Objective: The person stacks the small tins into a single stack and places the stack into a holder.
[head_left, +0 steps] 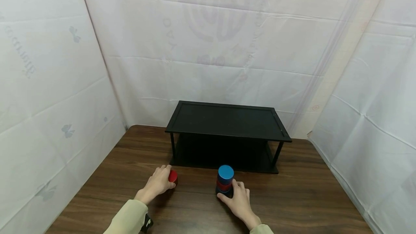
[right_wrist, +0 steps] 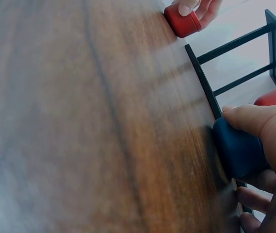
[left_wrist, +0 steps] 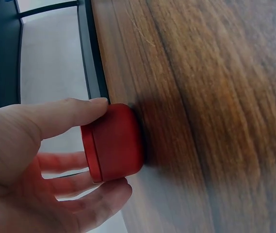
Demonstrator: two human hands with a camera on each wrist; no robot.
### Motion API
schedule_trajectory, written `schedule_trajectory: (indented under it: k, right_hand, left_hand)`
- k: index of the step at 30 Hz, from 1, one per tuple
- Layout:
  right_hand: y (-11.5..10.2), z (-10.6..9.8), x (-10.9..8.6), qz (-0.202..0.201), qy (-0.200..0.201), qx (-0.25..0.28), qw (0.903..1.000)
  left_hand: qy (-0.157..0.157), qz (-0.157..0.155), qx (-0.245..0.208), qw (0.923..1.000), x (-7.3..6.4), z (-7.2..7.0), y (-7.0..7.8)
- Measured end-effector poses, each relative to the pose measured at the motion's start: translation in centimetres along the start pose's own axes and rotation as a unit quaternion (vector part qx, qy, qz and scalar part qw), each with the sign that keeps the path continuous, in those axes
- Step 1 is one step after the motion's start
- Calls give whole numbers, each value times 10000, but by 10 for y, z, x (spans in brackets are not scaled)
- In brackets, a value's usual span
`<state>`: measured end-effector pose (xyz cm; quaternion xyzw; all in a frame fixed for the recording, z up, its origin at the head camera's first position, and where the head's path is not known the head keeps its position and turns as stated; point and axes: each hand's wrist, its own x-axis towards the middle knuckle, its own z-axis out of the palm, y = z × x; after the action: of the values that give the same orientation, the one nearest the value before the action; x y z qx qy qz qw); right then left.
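My left hand (head_left: 158, 181) grips a small red lidded tin (left_wrist: 116, 143), thumb on one side and fingers on the other. This tin sits on or just above the tabletop; a shadow lies beside it. To the right, my right hand (head_left: 239, 199) holds the lowest tin of an upright stack, a dark blue tin (right_wrist: 239, 148), between thumb and fingers. Above that one is a red tin (head_left: 224, 185), and a blue tin (head_left: 225, 172) tops the stack. In the right wrist view, the hand partly covers the stack.
A black two-tier rack (head_left: 227, 120) stands behind both hands, its lower shelf near the stack. The wooden table (head_left: 292, 198) extends to both sides. White sheets (head_left: 211, 46) hang behind and at the sides.
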<state>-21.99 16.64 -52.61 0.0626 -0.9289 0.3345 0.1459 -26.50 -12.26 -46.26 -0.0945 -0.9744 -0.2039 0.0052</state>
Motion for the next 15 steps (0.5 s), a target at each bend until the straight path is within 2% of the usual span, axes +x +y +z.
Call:
schedule_trajectory:
  k: [15]
  right_hand:
    - [-1, 0, 0, 1, 41, -3, 10000]
  left_hand:
    - [50, -30, -76, 10000, 2, 4, 1]
